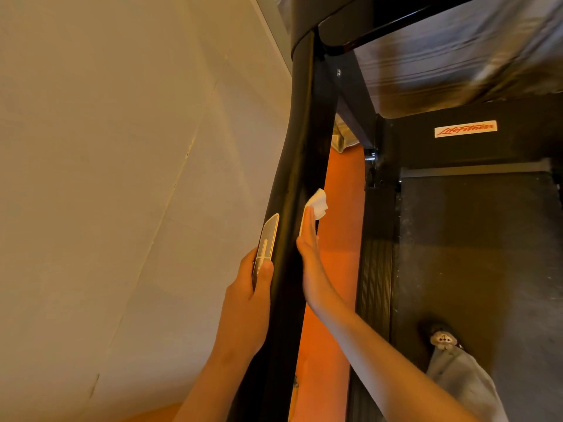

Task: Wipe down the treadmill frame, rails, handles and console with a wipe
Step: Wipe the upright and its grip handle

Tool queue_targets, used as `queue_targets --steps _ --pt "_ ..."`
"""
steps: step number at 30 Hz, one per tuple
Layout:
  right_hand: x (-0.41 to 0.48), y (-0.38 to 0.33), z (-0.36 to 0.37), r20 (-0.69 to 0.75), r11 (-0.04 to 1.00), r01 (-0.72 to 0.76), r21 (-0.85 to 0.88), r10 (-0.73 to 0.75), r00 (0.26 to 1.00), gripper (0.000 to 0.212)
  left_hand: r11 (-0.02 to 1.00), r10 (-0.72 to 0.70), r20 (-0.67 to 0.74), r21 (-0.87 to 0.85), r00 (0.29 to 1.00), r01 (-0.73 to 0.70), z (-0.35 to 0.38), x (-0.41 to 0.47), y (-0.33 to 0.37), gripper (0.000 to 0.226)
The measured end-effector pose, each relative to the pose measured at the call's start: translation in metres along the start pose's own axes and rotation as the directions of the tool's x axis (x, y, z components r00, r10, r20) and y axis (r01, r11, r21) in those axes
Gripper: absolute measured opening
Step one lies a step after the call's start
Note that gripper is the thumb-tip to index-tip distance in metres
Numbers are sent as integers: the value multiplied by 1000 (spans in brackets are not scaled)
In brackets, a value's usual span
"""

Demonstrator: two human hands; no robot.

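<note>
A black treadmill upright post (300, 166) runs from the top centre down to the bottom of the view. My right hand (309, 254) lies flat with straight fingers against the post's right side and presses a white wipe (316, 204) onto it; part of the wipe sticks out past my fingertips. My left hand (248, 295) is on the post's left side and grips a slim, flat wipe packet (265, 243) between thumb and fingers. The packet lies along the post.
A beige wall (122, 178) fills the left half. To the right are the black treadmill belt (475, 254), a ribbed side rail (376, 284) and the motor hood with a red logo label (465, 128). My shoe (440, 338) stands on the belt. Orange floor (341, 233) shows between post and deck.
</note>
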State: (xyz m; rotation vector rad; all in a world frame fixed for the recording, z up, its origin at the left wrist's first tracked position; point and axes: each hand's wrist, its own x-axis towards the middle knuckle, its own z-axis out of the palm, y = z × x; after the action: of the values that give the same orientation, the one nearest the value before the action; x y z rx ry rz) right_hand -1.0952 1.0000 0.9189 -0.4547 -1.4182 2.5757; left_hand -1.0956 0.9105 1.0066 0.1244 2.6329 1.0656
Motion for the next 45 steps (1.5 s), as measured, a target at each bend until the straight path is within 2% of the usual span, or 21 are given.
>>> queue_targets --steps 2,5,7,11,13,16,18,20,21,24,26,28,31,33,36,38,40,42,45 --pt "-12 12 0 26 997 46 -65 -44 999 65 1000 18 -1 -10 1000 -18 0 1 -1 67" --pt "9 7 -13 -72 994 -51 -95 44 996 72 999 30 -10 -37 999 -31 -1 2 -4 66" --pt "27 -12 -10 -113 994 -63 -89 53 992 65 998 35 -5 -46 999 -36 -2 2 -4 67" --pt "26 -34 14 -43 991 131 -28 -132 990 64 998 44 -13 -46 999 -45 -2 2 -1 65" --pt "4 -22 18 3 986 164 -44 -164 987 61 998 42 -18 -41 999 -43 -2 2 -1 61" --pt "-7 -3 11 -6 990 121 -68 -122 993 78 999 37 -29 -37 999 -38 -1 2 -1 62" --pt "3 -12 9 -42 991 87 -105 -92 995 98 999 34 -34 -34 999 -36 1 2 -1 64" --pt "12 -26 9 -56 992 86 -96 -91 994 106 998 38 -32 -43 999 -39 1 3 -2 66" --pt "13 -31 12 -51 992 95 -79 -99 994 102 998 38 -31 -48 999 -39 1 3 -2 66" --pt "-6 -23 20 5 992 121 -43 -121 993 70 999 20 -24 -34 1000 -21 0 5 -3 50" --pt "-31 -9 24 36 995 103 9 -103 994 64 1000 24 -18 -14 1000 -24 -1 4 -3 43" --pt "-43 3 24 32 996 86 0 -86 996 73 999 36 -7 -3 999 -36 -1 4 -3 48" --pt "-25 2 11 -10 993 27 -113 -28 1000 105 999 38 54 30 998 -40 -3 -3 -4 49" --pt "-13 -5 4 -21 994 -13 -112 11 1000 114 998 47 75 30 996 -49 -5 -13 -8 59" --pt "-17 -9 18 -10 997 45 -63 -45 999 96 999 42 50 1 998 -42 -6 -21 -15 72" --pt "-38 2 26 25 996 84 -24 -83 996 77 999 37 54 18 998 -38 -6 -19 -17 74" --pt "-49 19 24 24 995 92 -31 -92 995 69 999 35 44 33 998 -37 -5 -16 -17 73" --pt "-42 24 16 -25 996 46 -76 -48 999 75 998 44 18 40 999 -44 -4 -17 -18 72" --pt "-22 17 5 -78 991 -59 -117 50 996 99 998 51 -10 48 999 -51 -3 -18 -21 72"
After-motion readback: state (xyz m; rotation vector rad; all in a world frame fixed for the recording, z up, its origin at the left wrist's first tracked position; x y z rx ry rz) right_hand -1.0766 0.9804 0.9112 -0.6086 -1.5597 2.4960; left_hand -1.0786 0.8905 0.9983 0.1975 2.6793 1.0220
